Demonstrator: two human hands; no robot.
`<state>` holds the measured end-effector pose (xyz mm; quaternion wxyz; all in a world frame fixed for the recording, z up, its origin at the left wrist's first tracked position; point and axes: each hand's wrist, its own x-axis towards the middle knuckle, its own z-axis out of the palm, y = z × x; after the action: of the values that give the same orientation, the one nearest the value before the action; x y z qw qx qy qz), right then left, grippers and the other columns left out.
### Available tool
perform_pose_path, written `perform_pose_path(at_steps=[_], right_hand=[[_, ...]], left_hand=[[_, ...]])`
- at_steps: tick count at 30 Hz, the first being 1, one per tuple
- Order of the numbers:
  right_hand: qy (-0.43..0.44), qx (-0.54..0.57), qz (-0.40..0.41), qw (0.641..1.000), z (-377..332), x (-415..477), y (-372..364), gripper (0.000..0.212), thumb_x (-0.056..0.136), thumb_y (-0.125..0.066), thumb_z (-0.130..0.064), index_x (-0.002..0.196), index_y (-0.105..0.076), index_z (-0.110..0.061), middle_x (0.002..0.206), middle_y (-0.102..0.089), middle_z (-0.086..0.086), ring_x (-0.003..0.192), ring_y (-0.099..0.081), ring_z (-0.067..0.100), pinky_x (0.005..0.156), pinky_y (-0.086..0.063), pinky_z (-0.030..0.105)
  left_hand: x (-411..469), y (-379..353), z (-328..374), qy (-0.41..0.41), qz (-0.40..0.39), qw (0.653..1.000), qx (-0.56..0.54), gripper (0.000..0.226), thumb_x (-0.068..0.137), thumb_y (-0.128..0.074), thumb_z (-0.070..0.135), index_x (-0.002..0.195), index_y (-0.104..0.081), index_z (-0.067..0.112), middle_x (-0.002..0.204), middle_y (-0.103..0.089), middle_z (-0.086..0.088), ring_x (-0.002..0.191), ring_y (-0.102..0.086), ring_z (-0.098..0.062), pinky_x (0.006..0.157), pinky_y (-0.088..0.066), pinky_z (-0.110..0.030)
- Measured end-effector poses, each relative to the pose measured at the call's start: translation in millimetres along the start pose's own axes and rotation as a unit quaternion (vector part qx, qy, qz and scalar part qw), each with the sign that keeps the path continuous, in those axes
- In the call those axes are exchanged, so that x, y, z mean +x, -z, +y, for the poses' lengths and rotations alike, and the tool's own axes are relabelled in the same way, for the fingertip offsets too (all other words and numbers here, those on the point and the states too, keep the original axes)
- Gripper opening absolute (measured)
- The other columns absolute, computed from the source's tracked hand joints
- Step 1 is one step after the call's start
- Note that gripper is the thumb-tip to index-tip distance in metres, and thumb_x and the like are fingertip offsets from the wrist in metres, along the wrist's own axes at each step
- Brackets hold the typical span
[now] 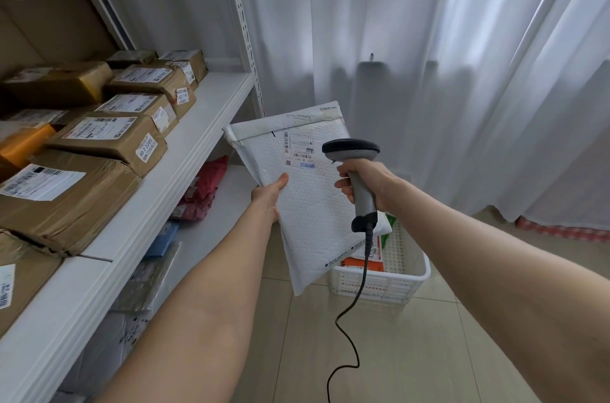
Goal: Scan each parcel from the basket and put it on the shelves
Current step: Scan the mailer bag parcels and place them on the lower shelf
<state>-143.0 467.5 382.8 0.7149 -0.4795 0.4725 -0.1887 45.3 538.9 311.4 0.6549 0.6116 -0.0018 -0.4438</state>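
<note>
My left hand grips the left edge of a white padded mailer, thumb on its front, holding it up in front of me. A shipping label with barcodes faces me near its top. My right hand grips the grey handle of a corded barcode scanner, whose dark head hovers just right of the label. Below them a white plastic basket stands on the floor with a few parcels inside, partly hidden by the mailer. The white shelves run along my left.
Several brown cardboard boxes with labels fill the upper shelf board. The lower board holds a red bag, a blue packet and grey bags. White curtains hang behind. The scanner cable dangles over the tiled floor.
</note>
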Motion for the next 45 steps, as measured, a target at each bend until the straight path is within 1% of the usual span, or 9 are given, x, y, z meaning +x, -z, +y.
perform_pose_path(at_steps=[13, 17, 20, 26, 30, 33, 36, 40, 45], right_hand=[[-0.102, -0.048, 0.124, 0.986, 68, 38, 32, 0.04, 0.08, -0.075, -0.015, 0.111, -0.051, -0.006, 0.089, -0.053, 0.011, 0.073, -0.053, 0.026, 0.065, -0.049, 0.038], [-0.129, -0.08, 0.163, 0.975, 85, 49, 37, 0.044, 0.08, -0.077, -0.02, 0.113, -0.052, -0.005, 0.096, -0.059, 0.015, 0.083, -0.059, 0.031, 0.082, -0.052, 0.044], [-0.13, -0.064, 0.164, 0.976, 100, 53, 31, 0.045, 0.081, -0.077, -0.026, 0.113, -0.053, -0.005, 0.095, -0.061, 0.013, 0.079, -0.06, 0.029, 0.075, -0.051, 0.043], [-0.126, -0.01, 0.114, 0.985, 126, 58, -2, 0.028, 0.079, -0.079, -0.021, 0.086, -0.055, -0.009, 0.081, -0.064, 0.009, 0.067, -0.062, 0.026, 0.064, -0.056, 0.039], [-0.126, -0.042, 0.087, 0.987, 148, 61, -8, 0.026, 0.077, -0.079, -0.01, 0.085, -0.055, -0.009, 0.082, -0.061, 0.01, 0.081, -0.061, 0.028, 0.085, -0.055, 0.047], [-0.124, -0.088, 0.08, 0.985, 158, 62, -9, 0.03, 0.074, -0.079, -0.006, 0.085, -0.052, -0.01, 0.078, -0.058, 0.008, 0.07, -0.057, 0.024, 0.071, -0.053, 0.038], [-0.101, -0.118, 0.075, 0.985, 168, 65, -13, 0.03, 0.073, -0.076, -0.001, 0.088, -0.052, -0.01, 0.081, -0.058, 0.007, 0.075, -0.057, 0.025, 0.077, -0.052, 0.039], [-0.087, -0.204, 0.056, 0.973, 182, 69, -23, 0.027, 0.077, -0.07, -0.002, 0.099, -0.056, -0.007, 0.095, -0.06, 0.016, 0.088, -0.058, 0.032, 0.083, -0.052, 0.043], [-0.065, -0.284, 0.018, 0.956, 208, 65, -43, 0.022, 0.082, -0.061, -0.002, 0.103, -0.056, -0.008, 0.08, -0.055, 0.009, 0.075, -0.055, 0.027, 0.071, -0.05, 0.037]], left_hand=[[21, 45, -40, -0.016, 0.151, 0.988, 0.04, 0.062, 0.075, -0.08, 0.032, 0.122, -0.054, 0.0, 0.124, -0.061, -0.013, 0.11, -0.06, -0.03, 0.086, -0.049, -0.032], [21, 79, -47, 0.027, 0.233, 0.971, 0.037, 0.059, 0.073, -0.077, 0.044, 0.113, -0.051, 0.009, 0.122, -0.06, -0.011, 0.105, -0.06, -0.03, 0.09, -0.05, -0.038], [16, 104, -55, 0.042, 0.267, 0.962, 0.027, 0.052, 0.073, -0.074, 0.046, 0.103, -0.047, 0.013, 0.12, -0.061, -0.011, 0.103, -0.06, -0.031, 0.091, -0.05, -0.04], [-10, 134, -73, 0.093, 0.268, 0.959, 0.023, 0.062, 0.074, -0.071, 0.052, 0.115, -0.048, 0.012, 0.109, -0.057, -0.007, 0.085, -0.055, -0.027, 0.069, -0.046, -0.034], [-25, 152, -88, 0.138, 0.243, 0.96, 0.003, 0.069, 0.077, -0.071, 0.05, 0.13, -0.052, 0.01, 0.119, -0.063, -0.009, 0.102, -0.064, -0.028, 0.089, -0.053, -0.039], [-38, 159, -100, 0.154, 0.229, 0.961, -0.037, 0.064, 0.077, -0.076, 0.044, 0.127, -0.056, 0.008, 0.117, -0.066, -0.011, 0.102, -0.066, -0.029, 0.091, -0.053, -0.043], [-51, 161, -113, 0.157, 0.216, 0.962, -0.063, 0.055, 0.074, -0.08, 0.035, 0.118, -0.062, 0.008, 0.109, -0.069, -0.012, 0.098, -0.067, -0.029, 0.089, -0.053, -0.046], [-69, 161, -136, 0.17, 0.2, 0.96, -0.102, 0.035, 0.073, -0.082, 0.022, 0.103, -0.065, 0.012, 0.075, -0.073, -0.01, 0.074, -0.068, -0.025, 0.064, -0.053, -0.04], [-93, 175, -165, 0.183, 0.18, 0.958, -0.129, 0.045, 0.077, -0.078, 0.013, 0.119, -0.063, 0.016, 0.107, -0.071, -0.012, 0.094, -0.068, -0.028, 0.07, -0.053, -0.043]])
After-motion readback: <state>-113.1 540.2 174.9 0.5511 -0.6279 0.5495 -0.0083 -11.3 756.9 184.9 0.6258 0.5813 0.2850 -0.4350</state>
